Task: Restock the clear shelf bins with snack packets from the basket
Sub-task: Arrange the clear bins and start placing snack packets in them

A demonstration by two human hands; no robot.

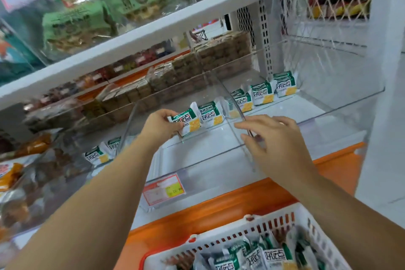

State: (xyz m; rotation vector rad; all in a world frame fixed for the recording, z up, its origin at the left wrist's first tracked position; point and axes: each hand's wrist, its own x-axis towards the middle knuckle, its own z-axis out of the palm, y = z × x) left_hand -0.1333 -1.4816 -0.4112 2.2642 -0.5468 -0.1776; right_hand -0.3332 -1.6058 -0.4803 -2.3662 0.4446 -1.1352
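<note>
Left hand (161, 126) is pinching 1 green-and-white snack packet (186, 124) by its left edge, thumb and fingertips curled round it. Right hand (274, 140) is spread and carries nothing, with its fingers at the clear divider (232, 101). I honestly can't tell on my feed if they touch it.

What bugs me: the held packet sits low inside the middle bin (208, 173), right up against 1 standing packet (210, 114). That bin floor looks slick, so if I let go while it's tilted, I'd guess it flops forward. Push it in too hard and the neighbour probably goes over too. A bump from the free hand could also shove the divider sideways.

Counts, from me outward:
- 1 white basket (232, 231) at the bottom right, with at least 4 packets of the same kind readable in it; the ones underneath are too tangled to count.
- 1 orange shelf edge (219, 201).
- 1 price tag (164, 188) on the middle bin's front wall.
- 2 packets in that bin, counting the held one.
- 2 more (96, 155) lower left, seen through the clear wall.
- 4 in the right bin (262, 92), 1 of them half hidden.
- Rows of brown packs (219, 50) at the back, too blurry to count.
</note>
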